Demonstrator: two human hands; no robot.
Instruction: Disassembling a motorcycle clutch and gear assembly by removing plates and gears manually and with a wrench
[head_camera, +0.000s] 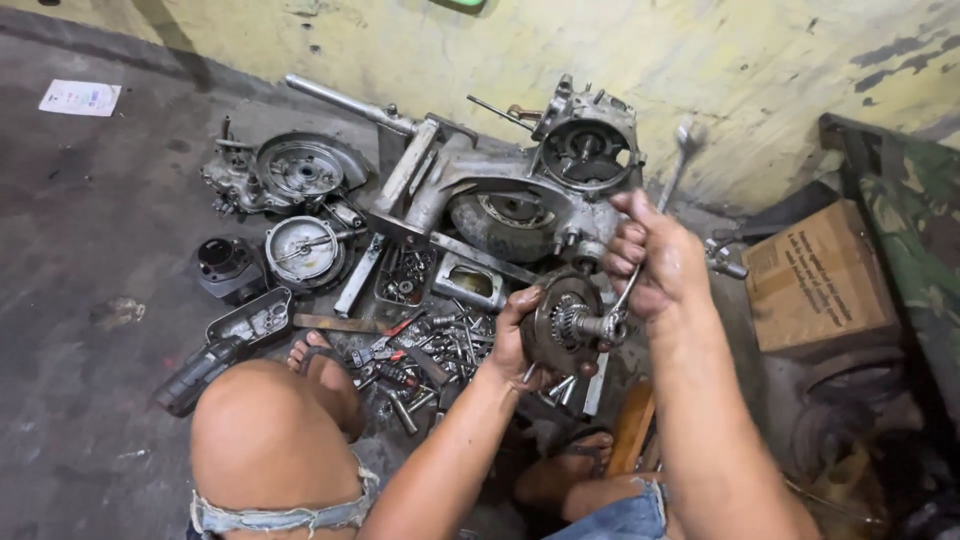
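Note:
My left hand (512, 338) grips a round, greasy clutch assembly (556, 318) from below and holds it up over the floor. My right hand (655, 258) is closed on the shaft of a chrome ratchet wrench (676, 160), whose socket end (606, 326) sits on the centre of the clutch. The wrench handle points up and to the right. Just behind both hands lies a grey scooter engine case (500, 185) with its open crankcase facing up.
Loose bolts, sockets and pliers (430, 350) litter the concrete floor by my left knee (262, 425). A round cover (303, 250), a flywheel housing (300, 170) and a cylinder (225, 262) lie to the left. A cardboard box (820, 285) stands at the right by the yellow wall.

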